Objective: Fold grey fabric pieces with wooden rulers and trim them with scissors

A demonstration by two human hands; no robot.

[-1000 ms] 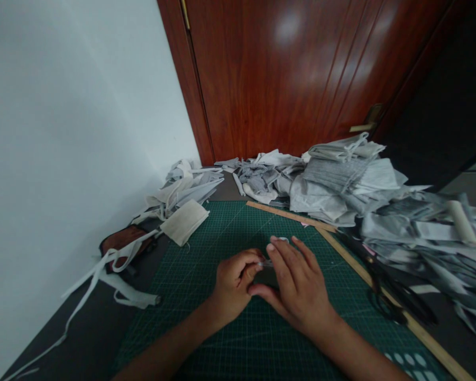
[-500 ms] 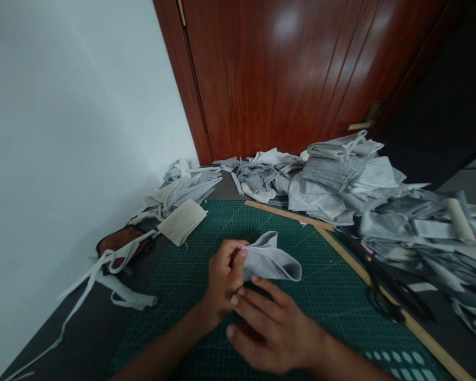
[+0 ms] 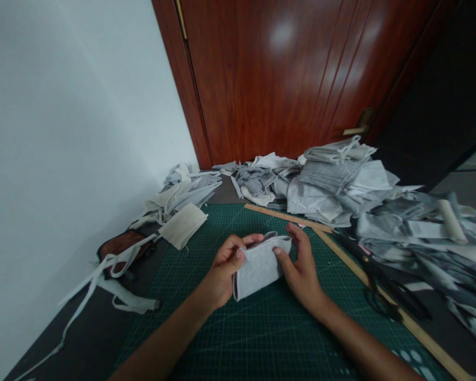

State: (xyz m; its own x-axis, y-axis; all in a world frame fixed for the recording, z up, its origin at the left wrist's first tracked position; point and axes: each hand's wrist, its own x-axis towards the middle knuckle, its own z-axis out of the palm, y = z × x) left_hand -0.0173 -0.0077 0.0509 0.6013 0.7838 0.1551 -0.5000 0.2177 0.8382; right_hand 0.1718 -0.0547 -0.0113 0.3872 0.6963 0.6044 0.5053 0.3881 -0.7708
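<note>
Left hand: your left hand [image 3: 224, 267] reaches in from 7 o'clock, thumb bent onto the near face of the cloth, index finger stretched along behind its top edge.
Left grip: you have the folded grey cloth [image 3: 259, 270] pinched between thumb and fingers at its 10 o'clock corner.
Right hand: your right hand [image 3: 303, 267] comes in from 5 o'clock, thumb tip resting on the cloth at about 1 o'clock, fingers pointing up past its edge.
Right grip: your thumb touches; whether the fingers close on the back cannot be made out.
Grey cloth: it sits between your hands, at 3 o'clock from your left and 9 o'clock from your right, tilted, with its lowest corner toward 7 o'clock; contact with the mat is unclear.
Cutting mat: your green cutting mat [image 3: 241, 341] carries a fine printed grid, plus white ovals [image 3: 414, 356] at 4 o'clock from the cloth; any lettering is too small to read.
Around the cloth: you have a beige cloth [image 3: 183, 226] at 10 o'clock, a fabric pile [image 3: 329, 180] at 1 and black scissors [image 3: 371, 271] at 3.
</note>
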